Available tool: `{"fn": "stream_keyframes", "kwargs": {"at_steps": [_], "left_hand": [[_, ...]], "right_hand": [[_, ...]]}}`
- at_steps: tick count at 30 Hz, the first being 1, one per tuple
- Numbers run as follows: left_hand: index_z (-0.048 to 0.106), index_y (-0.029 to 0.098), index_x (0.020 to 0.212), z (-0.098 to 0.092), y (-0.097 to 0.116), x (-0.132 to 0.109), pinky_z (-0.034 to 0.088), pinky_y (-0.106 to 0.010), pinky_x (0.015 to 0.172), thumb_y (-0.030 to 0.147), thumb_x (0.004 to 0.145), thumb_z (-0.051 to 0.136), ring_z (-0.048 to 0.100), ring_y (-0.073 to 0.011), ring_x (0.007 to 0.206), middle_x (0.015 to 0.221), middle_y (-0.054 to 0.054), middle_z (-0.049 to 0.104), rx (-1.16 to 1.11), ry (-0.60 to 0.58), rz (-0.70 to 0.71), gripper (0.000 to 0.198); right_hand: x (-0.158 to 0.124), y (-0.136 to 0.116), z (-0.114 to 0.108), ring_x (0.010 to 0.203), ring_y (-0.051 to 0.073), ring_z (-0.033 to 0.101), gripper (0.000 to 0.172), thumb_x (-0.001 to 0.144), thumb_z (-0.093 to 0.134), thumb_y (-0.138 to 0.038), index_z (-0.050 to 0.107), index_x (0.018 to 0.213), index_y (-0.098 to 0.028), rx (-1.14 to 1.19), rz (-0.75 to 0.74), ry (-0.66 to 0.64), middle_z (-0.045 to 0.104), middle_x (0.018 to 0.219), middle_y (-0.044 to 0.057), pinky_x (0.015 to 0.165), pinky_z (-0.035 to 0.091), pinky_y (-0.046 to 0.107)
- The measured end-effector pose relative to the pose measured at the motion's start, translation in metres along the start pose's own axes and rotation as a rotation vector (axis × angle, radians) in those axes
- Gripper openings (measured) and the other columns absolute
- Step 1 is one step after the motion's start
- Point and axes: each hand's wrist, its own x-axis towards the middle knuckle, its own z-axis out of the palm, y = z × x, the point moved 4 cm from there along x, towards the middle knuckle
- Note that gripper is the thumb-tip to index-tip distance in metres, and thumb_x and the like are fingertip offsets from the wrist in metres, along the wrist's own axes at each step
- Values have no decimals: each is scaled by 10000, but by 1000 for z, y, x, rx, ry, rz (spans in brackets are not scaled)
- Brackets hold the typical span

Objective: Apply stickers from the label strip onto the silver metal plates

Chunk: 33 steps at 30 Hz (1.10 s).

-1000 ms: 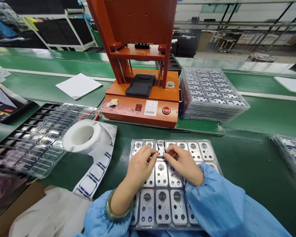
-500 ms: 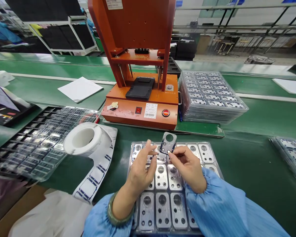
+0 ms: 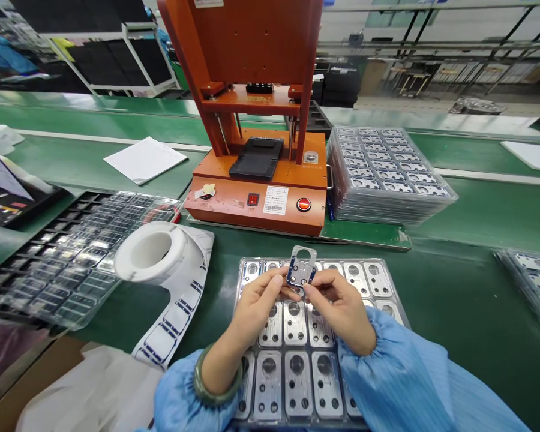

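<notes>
Over the tray, my right hand [image 3: 344, 306] pinches the lower edge of a small metal camera-lens plate [image 3: 302, 273] with one large and several small round holes and a dark blue border. My left hand [image 3: 261, 303] has come to the plate's left edge, fingers reaching behind its lower corner and thumb bent in front. Below both hands lies a clear plastic tray [image 3: 398, 303] with similar silvery plates in rows of pockets. My hands and sleeves hide part of it.
An orange press [image 3: 256, 207] stands ahead, with a tall stack of filled trays [image 3: 391, 174] to its right. On the left are a roll of label strip [image 3: 150, 252], a black tray of clear parts [image 3: 85, 252] and white paper [image 3: 145, 159]. More trays [image 3: 533, 279] lie far right.
My left hand has closed in from spread fingers and met the plate's left edge. The plate has shifted slightly left and down, still in my right fingers.
</notes>
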Motion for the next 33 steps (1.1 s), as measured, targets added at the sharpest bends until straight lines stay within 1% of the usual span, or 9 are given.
{"fn": "stream_keyframes", "kwargs": {"at_steps": [4, 9, 16, 19, 23, 28, 30, 33], "left_hand": [[644, 155, 988, 0, -1, 0, 492, -303, 808, 408, 840, 584, 669, -152, 714, 683, -23, 718, 52, 4, -25, 299], [648, 170, 921, -1, -1, 0, 489, -237, 740, 415, 800, 635, 669, -131, 683, 652, -3, 720, 76, 30, -25, 273], [656, 146, 907, 0, 2, 1, 484, -246, 711, 429, 830, 589, 647, -134, 668, 660, -18, 707, 87, 6, -1, 301], [653, 145, 918, -2, 1, 2, 483, -248, 696, 433, 820, 600, 646, -136, 650, 636, -14, 702, 95, 21, 0, 308], [646, 145, 916, -2, 4, 1, 477, -227, 633, 433, 801, 617, 637, -126, 591, 595, -4, 695, 132, 58, 3, 312], [611, 160, 800, 1, 13, -1, 477, -203, 575, 385, 785, 631, 602, -102, 516, 516, 32, 643, 230, 101, 52, 227], [599, 160, 788, 1, 15, -2, 478, -196, 559, 374, 791, 620, 594, -96, 504, 512, 38, 626, 273, 111, 75, 215], [589, 160, 803, 2, 15, -4, 485, -191, 547, 385, 814, 584, 594, -93, 517, 559, 34, 610, 305, 93, 119, 225]], "right_hand": [[-1, 0, 2, 684, 131, 580, 40, 848, 596, -198, 567, 825, -215, 30, -21, -26, 580, 774, -12, 612, 483, 231], [0, -1, 2, 684, 116, 566, 63, 847, 599, -174, 563, 823, -220, 39, -36, -29, 574, 774, -23, 613, 470, 210], [0, -2, 2, 669, 104, 555, 71, 847, 598, -163, 560, 821, -216, 59, -41, -64, 564, 752, -32, 600, 467, 189], [0, -1, 3, 668, 106, 555, 64, 850, 600, -170, 561, 824, -214, 60, -44, -74, 565, 753, -30, 599, 469, 190], [-1, -1, 4, 675, 110, 555, 57, 856, 595, -174, 561, 828, -211, 65, -33, -93, 564, 765, -23, 607, 467, 198], [0, -1, 5, 676, 112, 545, 68, 849, 597, -168, 555, 817, -211, 62, -49, -103, 552, 755, -24, 605, 462, 201], [0, -1, 6, 668, 114, 541, 72, 849, 595, -170, 551, 810, -211, 54, -43, -113, 551, 747, -24, 597, 457, 204], [0, -2, 6, 655, 116, 536, 77, 850, 591, -172, 544, 802, -209, 47, -41, -135, 547, 735, -24, 588, 449, 210]]}}
